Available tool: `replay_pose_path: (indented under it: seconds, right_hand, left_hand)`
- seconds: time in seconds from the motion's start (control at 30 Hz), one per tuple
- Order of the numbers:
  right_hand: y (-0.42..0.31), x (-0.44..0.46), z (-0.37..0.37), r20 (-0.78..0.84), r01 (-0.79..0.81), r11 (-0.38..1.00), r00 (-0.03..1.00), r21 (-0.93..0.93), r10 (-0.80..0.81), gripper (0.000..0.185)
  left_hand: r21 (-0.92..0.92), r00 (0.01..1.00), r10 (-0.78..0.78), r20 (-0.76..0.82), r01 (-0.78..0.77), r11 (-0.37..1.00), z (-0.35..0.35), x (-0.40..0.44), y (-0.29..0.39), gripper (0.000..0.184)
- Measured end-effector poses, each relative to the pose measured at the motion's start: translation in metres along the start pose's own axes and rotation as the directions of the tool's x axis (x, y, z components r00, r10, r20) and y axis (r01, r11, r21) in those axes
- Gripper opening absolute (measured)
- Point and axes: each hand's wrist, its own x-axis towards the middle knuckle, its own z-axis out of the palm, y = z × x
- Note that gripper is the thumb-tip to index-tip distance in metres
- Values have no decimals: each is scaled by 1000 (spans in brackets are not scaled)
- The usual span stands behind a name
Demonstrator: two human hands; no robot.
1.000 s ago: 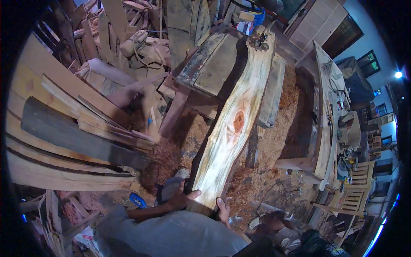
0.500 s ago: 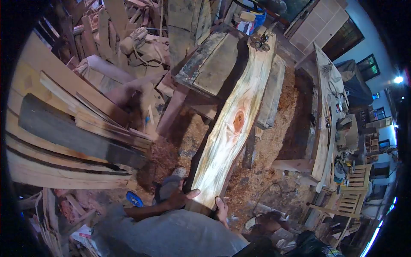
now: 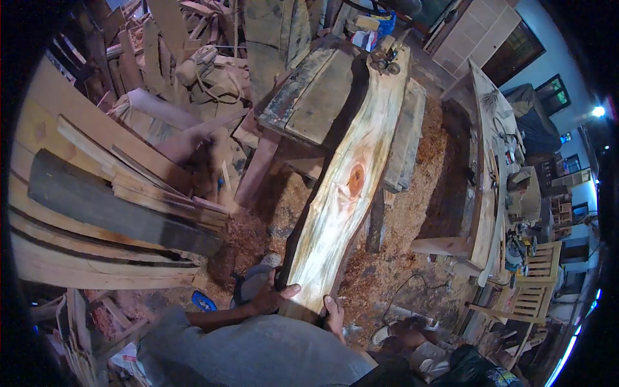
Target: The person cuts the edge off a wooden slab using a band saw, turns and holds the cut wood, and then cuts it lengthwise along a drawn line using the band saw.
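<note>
The far end of the live-edge wood slab (image 3: 322,245) has swung slightly left over the worktop (image 3: 316,97). Left hand (image 3: 271,300) and right hand (image 3: 334,316) grasp its near end; even, level support suits it. Shavings (image 3: 367,277) make footing loose. The slab crosses the worktop's near edge; dark wheeled metal device (image 3: 387,64) sits at its far end.

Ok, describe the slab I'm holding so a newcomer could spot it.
Find the wooden bench. A long slab runs from it to the left hand and right hand. Unlike the boards stacked at far left, it has one big reddish oval knot.
</note>
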Motion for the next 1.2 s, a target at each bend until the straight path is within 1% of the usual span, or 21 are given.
replay_pose_path:
  seconds: [0.07,0.1,0.17,0.2,0.3,0.37,0.5,0.57,0.6,0.67,0.7,0.77,0.9,0.97,1.03,1.1,1.17,1.2]
  right_hand:
    - [-14,-7,6,-7,-49,999,999,-21,49,54]
    - [-13,-6,5,-8,-48,999,999,-21,48,54]
    - [-9,-3,2,3,-46,999,999,-19,46,55]
    - [-6,-1,1,3,-45,999,999,-19,46,55]
    - [-6,0,3,3,0,1000,1000,-1,0,54]
    - [-9,-1,5,24,-20,999,1000,35,19,54]
    - [-9,0,5,-5,-47,998,999,38,48,58]
    - [-7,2,3,41,-67,991,997,119,63,56]
    - [0,3,-2,40,-71,990,997,118,67,56]
    - [7,9,-7,17,-88,995,996,47,87,53]
    - [11,10,-9,16,-88,995,996,46,87,53]
    - [3,6,-4,13,-55,997,998,46,54,50]
    - [9,12,-7,23,-33,999,999,39,32,51]
    - [8,11,-8,18,-82,996,997,32,81,56]
    - [1,9,-5,19,-55,998,998,19,55,59]
    - [-7,6,-1,17,-30,1000,999,4,30,62]
    - [-10,4,0,11,-84,996,996,-33,84,65]
    - [-11,4,0,9,-100,994,995,-45,101,66]
  left_hand:
    - [-154,1000,30,6,-28,988,3,1,-4,67]
    - [-155,1000,30,8,-28,988,3,1,-5,67]
    - [-44,999,46,-22,-47,998,5,-1,5,66]
    - [-44,999,46,-22,-47,998,3,1,0,66]
    - [-19,991,132,23,-132,991,-2,9,-11,65]
    - [66,995,95,12,-96,993,-4,9,-9,64]
    - [33,991,114,63,-117,993,-2,9,-4,65]
    - [-4,995,97,34,-97,995,0,8,-4,66]
    - [-17,996,90,24,-89,996,0,8,-5,67]
    - [-21,1000,-7,30,7,1000,-4,12,-12,70]
    - [-22,999,-7,31,8,1000,-5,14,-15,70]
    - [-47,997,12,80,-8,999,-8,18,-23,74]
    - [-37,994,34,100,-30,999,-11,22,-26,75]
    - [102,993,89,75,-97,990,-7,15,-5,76]
    - [81,996,67,64,-72,994,-14,25,-34,77]
    - [58,998,41,54,-44,997,-14,26,-42,77]
    - [36,1000,7,6,-7,999,-8,17,-28,78]
    - [36,1000,10,7,-10,999,-7,12,-18,78]
